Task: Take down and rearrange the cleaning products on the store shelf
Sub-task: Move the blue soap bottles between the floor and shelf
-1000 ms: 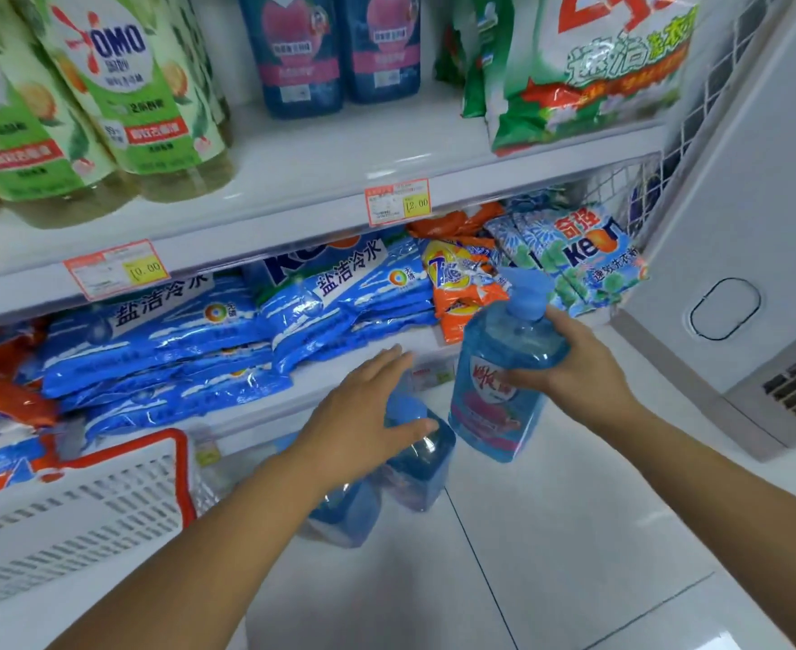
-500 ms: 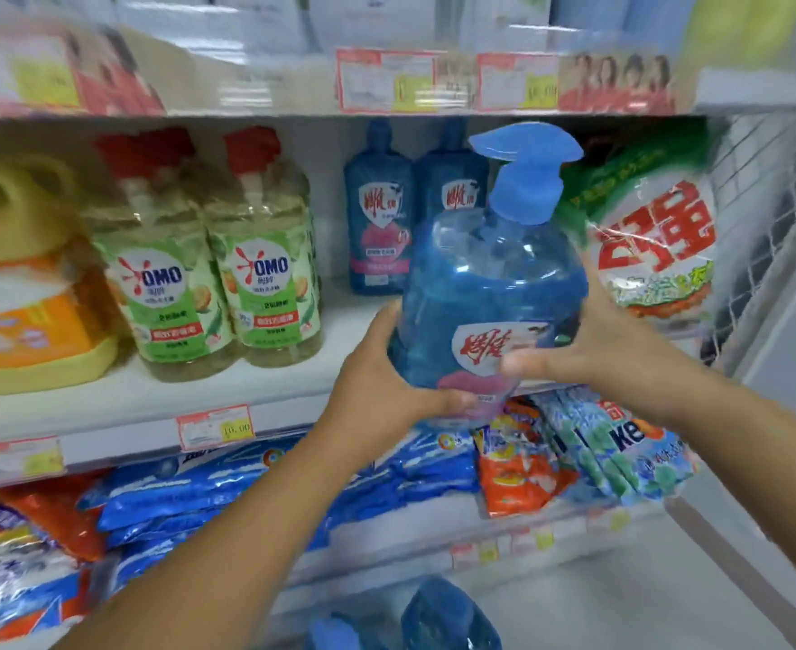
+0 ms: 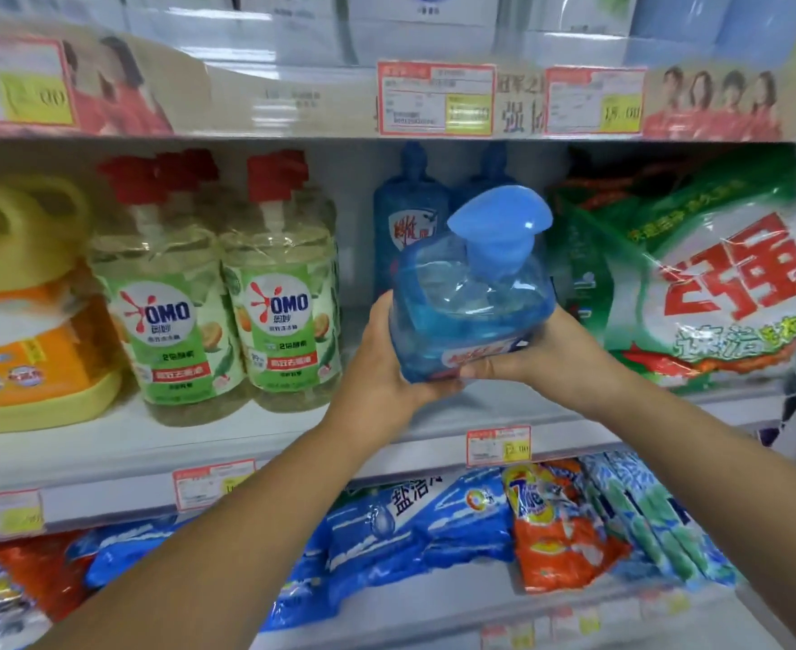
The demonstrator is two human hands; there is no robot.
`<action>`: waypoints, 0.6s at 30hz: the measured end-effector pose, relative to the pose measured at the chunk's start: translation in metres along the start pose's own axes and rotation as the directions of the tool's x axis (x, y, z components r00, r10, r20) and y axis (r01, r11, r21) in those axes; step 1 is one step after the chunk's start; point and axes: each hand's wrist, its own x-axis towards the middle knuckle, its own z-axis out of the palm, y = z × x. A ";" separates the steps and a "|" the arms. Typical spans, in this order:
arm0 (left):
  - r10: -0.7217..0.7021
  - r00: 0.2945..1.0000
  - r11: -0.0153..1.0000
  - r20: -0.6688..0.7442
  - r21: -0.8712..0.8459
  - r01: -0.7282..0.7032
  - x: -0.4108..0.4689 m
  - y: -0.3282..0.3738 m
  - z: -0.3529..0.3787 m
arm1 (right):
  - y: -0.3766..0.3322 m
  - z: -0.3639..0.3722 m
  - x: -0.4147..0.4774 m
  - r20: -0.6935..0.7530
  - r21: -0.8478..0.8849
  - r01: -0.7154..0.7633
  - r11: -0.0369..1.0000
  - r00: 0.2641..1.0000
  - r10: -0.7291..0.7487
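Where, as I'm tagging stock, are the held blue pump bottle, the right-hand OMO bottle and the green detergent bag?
Blue transparent plastic pump bottle [image 3: 438,302]: head view, on its shoulder.
Right-hand green-labelled OMO bottle [image 3: 280,321]: head view, on its label.
Green-and-white plastic detergent bag [image 3: 715,293]: head view, on its front.

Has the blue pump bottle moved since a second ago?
Yes. The blue pump bottle rose from beside the powder bags to the shelf holding OMO bottles.

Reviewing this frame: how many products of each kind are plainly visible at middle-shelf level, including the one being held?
Yellow jug: 1
OMO bottles, labels showing: 2 (red pumps behind them not counted)
Blue bottles at the back: 2
Blue pump bottle, held: 1
Green detergent bag: 1
Total: 7
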 end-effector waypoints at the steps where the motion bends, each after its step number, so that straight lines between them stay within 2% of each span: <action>1: -0.006 1.000 1.000 0.014 0.010 0.006 0.003 -0.003 -0.001 | 0.004 0.000 0.004 -0.001 -0.009 -0.004 1.000 1.000 0.004; 5: -0.057 0.996 0.998 0.065 0.031 0.055 0.016 -0.010 -0.007 | 0.003 -0.005 0.028 0.048 -0.051 -0.049 0.997 0.998 0.051; 9: -0.162 0.986 0.985 0.034 0.064 0.160 0.025 -0.024 0.001 | -0.001 -0.006 0.054 0.133 -0.029 -0.157 0.987 0.978 0.160; 12: -0.196 0.981 0.967 0.000 0.164 0.194 0.026 -0.034 0.006 | 0.010 -0.001 0.069 0.066 0.012 -0.221 0.975 0.973 0.220; 16: -0.133 0.989 0.941 -0.071 0.305 0.148 0.016 -0.023 0.007 | 0.030 0.012 0.072 -0.052 0.049 -0.216 0.975 0.974 0.218; 18: -0.110 0.994 0.901 0.015 0.425 0.093 0.004 -0.015 0.000 | 0.035 0.021 0.070 -0.122 0.060 -0.178 0.982 0.975 0.184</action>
